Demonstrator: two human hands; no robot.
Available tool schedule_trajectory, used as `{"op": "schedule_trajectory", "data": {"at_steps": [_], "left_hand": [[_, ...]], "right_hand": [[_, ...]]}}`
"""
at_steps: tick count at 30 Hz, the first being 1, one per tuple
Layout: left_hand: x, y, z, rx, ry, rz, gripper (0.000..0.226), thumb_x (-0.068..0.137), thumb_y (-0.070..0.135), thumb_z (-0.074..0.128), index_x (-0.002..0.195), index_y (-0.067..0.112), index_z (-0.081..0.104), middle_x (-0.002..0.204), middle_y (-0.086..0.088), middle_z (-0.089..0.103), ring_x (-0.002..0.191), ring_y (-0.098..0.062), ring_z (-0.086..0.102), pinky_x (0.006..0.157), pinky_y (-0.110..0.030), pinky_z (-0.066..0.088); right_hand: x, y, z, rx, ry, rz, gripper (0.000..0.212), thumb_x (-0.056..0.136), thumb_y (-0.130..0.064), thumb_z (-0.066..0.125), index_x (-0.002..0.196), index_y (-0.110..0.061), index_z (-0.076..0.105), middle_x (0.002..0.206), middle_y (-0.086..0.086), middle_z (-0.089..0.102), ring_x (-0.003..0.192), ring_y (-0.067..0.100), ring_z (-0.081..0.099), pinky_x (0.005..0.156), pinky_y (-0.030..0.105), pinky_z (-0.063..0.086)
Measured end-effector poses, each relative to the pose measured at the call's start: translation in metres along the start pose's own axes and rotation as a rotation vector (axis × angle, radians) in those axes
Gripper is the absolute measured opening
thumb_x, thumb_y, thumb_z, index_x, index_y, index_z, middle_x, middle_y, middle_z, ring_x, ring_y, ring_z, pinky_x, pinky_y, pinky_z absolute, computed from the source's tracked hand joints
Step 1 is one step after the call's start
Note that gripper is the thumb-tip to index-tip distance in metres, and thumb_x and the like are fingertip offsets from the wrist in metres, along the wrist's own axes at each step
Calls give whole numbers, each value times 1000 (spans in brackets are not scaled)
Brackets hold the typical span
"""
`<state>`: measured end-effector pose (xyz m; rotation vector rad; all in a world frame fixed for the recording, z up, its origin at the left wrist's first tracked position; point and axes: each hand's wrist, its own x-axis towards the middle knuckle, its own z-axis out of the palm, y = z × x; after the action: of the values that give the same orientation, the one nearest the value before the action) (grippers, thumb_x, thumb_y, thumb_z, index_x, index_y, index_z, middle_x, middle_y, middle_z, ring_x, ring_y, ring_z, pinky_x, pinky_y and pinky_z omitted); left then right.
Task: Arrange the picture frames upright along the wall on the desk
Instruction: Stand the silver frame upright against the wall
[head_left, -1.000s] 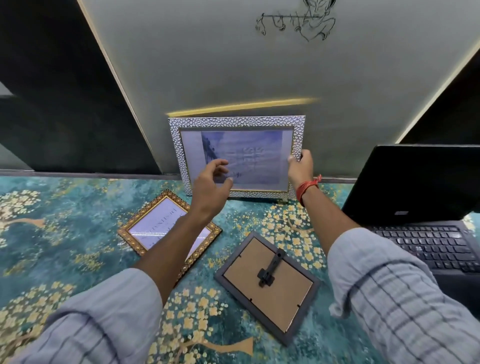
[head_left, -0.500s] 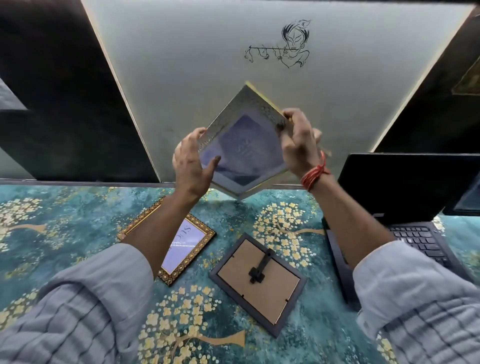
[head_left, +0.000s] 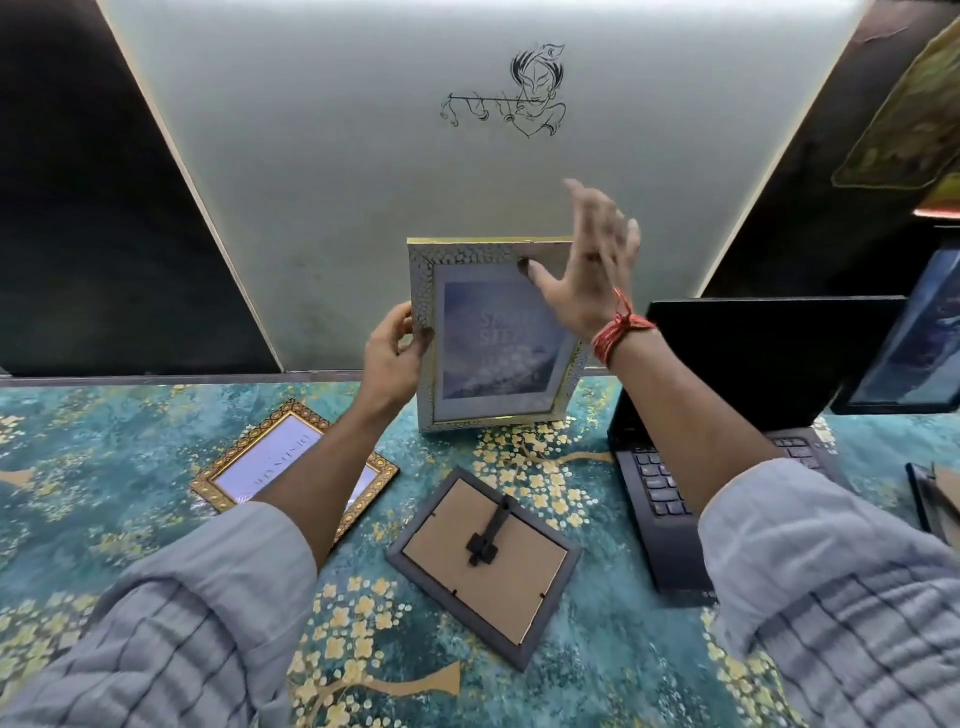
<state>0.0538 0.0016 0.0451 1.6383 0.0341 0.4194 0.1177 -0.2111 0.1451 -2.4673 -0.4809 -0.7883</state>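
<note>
A silver pebbled picture frame (head_left: 493, 338) stands upright in portrait position against the pale wall, its lower edge on the desk. My left hand (head_left: 394, 358) grips its left edge. My right hand (head_left: 592, 265) hovers in front of the frame's top right corner with fingers spread, blurred, holding nothing. A gold ornate frame (head_left: 270, 457) lies face up on the desk to the left, partly under my left forearm. A dark grey frame (head_left: 483, 561) lies face down in the middle, its cardboard back and black stand showing.
An open black laptop (head_left: 769, 353) sits to the right of the silver frame. Behind it a dark-framed picture (head_left: 914, 343) leans at the far right. The desk has a teal floral cover (head_left: 104, 499). A dark object (head_left: 930, 499) lies at the right edge.
The silver frame went from landscape against the wall, was lifted and turned in both hands, and now stands in portrait. My right hand has let go; my left still holds it.
</note>
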Motion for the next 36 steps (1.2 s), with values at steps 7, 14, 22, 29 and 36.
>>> {"op": "schedule_trajectory", "data": {"at_steps": [7,14,22,29,36], "left_hand": [[20,-11,-5,-52,12,-85,23,97,3,55,118,12,58,97,3,66,80,-5,64,62,-21,55],[47,-22,4,-27,42,-127,30,94,-2,54,108,23,61,103,-2,66,99,-23,59,89,-49,52],[78,-31,22,135,83,-133,44,94,10,60,137,6,50,134,-14,57,119,-24,53,103,-38,46],[85,-34,22,157,85,-105,38,94,7,59,132,9,56,128,-14,64,121,-33,57,103,-43,47],[92,-32,25,127,54,-72,35,94,-2,55,125,14,60,113,-1,67,104,-18,60,103,-46,48]], "right_hand": [[-28,41,31,489,-51,434,98,75,-25,76,150,-9,15,154,14,30,144,26,30,119,48,24],[-46,65,62,490,-61,696,47,94,-13,55,139,-13,42,122,7,61,111,22,58,93,27,46],[-26,87,71,496,-70,690,54,93,-25,58,143,-14,42,142,10,52,129,26,50,110,40,40],[-17,96,81,516,-96,702,55,93,-25,59,145,-15,40,145,10,48,133,27,46,111,39,35],[-8,100,82,471,-160,692,49,93,-26,59,139,-15,48,137,9,57,128,27,51,104,33,38]]}}
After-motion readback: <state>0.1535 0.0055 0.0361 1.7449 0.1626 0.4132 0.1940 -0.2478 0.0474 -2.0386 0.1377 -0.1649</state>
